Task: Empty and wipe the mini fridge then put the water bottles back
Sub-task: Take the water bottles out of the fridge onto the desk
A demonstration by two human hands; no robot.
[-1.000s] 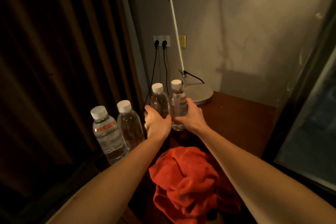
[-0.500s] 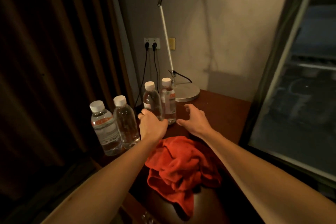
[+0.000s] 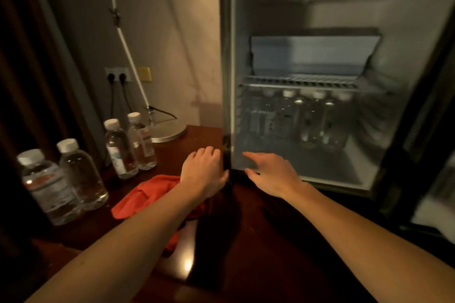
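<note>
The mini fridge [image 3: 227,56] stands open on the right of the wooden table [image 3: 258,241]. Several clear water bottles [image 3: 307,120] stand at the back of its lower compartment, under a wire shelf [image 3: 300,81]. Two pairs of water bottles stand on the table at the left, the near pair [image 3: 61,179] and the far pair [image 3: 130,145]. A red cloth [image 3: 147,194] lies bunched beside them. My left hand [image 3: 203,172] hovers with loosely curled fingers at the fridge's left frame and holds nothing. My right hand [image 3: 268,172] reaches with spread fingers over the fridge's front sill.
A desk lamp with a round metal base [image 3: 167,134] and white arm stands behind the far bottles. Two black plugs sit in a wall socket [image 3: 117,76]. A dark curtain [image 3: 29,56] hangs at the left. The fridge door [image 3: 438,155] stands open at the far right.
Both hands let go of the far pair of bottles, which stand on the table, and moved right to the fridge opening. The view swung right, bringing the fridge interior into sight.
</note>
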